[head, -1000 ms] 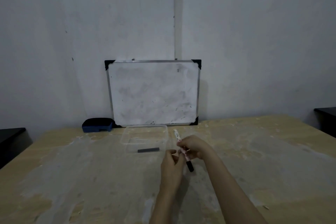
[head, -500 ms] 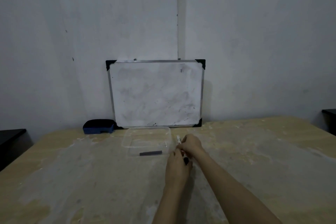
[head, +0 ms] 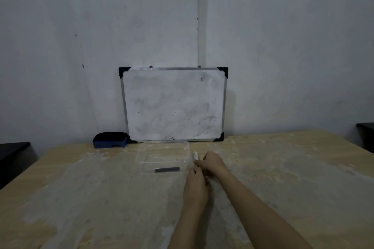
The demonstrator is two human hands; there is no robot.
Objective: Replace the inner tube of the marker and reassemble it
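Observation:
Both hands meet over the table just right of a clear plastic tray (head: 141,154). My right hand (head: 212,164) is closed around the white marker (head: 195,155), whose far end pokes out past the fingers toward the whiteboard. My left hand (head: 195,186) grips the marker's near end, which is hidden under it. A dark inner tube (head: 167,170) lies flat along the tray's near side, apart from both hands.
A whiteboard (head: 174,105) leans against the wall at the table's back edge. A blue eraser (head: 110,140) sits to its left. Dark furniture stands beyond the table at the left (head: 12,153) and right (head: 366,135).
The hands have closed together over the marker and moved slightly away from me. The black near end seen a second ago is now covered by my left hand.

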